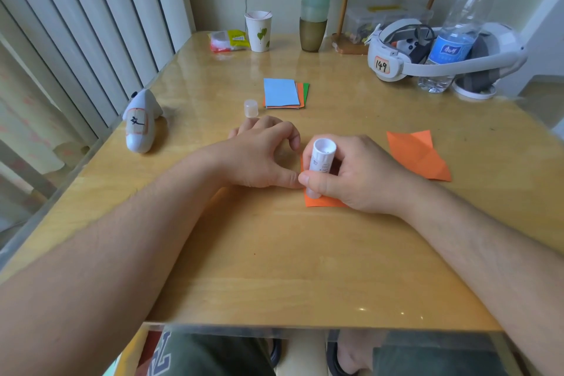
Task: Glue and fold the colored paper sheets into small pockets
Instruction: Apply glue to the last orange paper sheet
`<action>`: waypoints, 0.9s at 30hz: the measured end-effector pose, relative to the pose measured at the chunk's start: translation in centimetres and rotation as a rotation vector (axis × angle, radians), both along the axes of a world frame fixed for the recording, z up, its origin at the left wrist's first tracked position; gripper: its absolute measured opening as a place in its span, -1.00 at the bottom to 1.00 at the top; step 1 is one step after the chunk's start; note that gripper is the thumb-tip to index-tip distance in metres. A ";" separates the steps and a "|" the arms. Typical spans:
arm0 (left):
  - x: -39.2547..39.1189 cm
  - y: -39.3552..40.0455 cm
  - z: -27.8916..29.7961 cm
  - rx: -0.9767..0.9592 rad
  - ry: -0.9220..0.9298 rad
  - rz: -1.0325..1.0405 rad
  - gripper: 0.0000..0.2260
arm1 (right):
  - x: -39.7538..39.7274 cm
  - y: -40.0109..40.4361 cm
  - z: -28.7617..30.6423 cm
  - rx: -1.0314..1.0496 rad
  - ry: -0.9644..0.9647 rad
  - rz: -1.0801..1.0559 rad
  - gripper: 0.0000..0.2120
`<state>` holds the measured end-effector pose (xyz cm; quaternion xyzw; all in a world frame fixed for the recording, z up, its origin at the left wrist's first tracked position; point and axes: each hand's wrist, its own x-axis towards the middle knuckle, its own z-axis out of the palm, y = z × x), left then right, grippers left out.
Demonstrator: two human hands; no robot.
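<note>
Near the middle of the table (274, 253), an orange sheet (320, 200) lies flat, mostly covered by the two hands. On it, the right hand (357, 174) grips a white glue stick (320, 159), tip down against the paper. The left hand (262, 156) rests beside it with relaxed fingers, seemingly holding the sheet still. So the gluing step appears to be in hand; next, the glued edge must be folded over and pressed. Farther away stand the glue cap (251, 108), a stack of colored sheets (282, 92), and to the right a folded orange piece (419, 154).
</note>
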<state>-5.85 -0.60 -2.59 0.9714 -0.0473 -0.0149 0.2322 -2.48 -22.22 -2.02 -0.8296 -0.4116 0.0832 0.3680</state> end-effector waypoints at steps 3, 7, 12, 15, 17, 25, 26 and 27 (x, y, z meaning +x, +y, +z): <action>0.0 0.0 0.1 0.017 -0.007 -0.005 -0.52 | -0.1 0.0 0.3 -0.010 0.002 0.000 -0.72; -0.1 -0.2 0.1 0.014 0.012 0.002 -0.47 | 0.0 -0.4 0.4 -0.002 0.007 -0.017 -0.80; -0.2 -0.2 0.1 0.020 -0.022 -0.001 -0.53 | 0.1 -2.0 0.4 0.019 0.065 -0.046 -0.85; -0.3 -0.3 0.1 0.011 -0.013 -0.002 -0.51 | 0.3 -2.9 0.6 0.013 0.084 -0.066 -0.86; -0.4 -0.2 0.2 0.007 -0.017 -0.001 -0.51 | 0.4 -3.4 0.8 0.015 0.086 -0.067 -0.84; -0.3 -0.2 0.1 0.010 -0.025 -0.015 -0.52 | 0.8 -4.1 1.0 0.010 0.064 -0.085 -0.84; -0.3 -0.2 0.1 0.011 -0.026 -0.016 -0.52 | 0.9 -4.1 0.9 0.015 0.066 -0.085 -0.84; -0.3 -0.2 0.1 0.012 -0.026 -0.017 -0.53 | 1.0 -4.1 0.9 0.017 0.063 -0.087 -0.84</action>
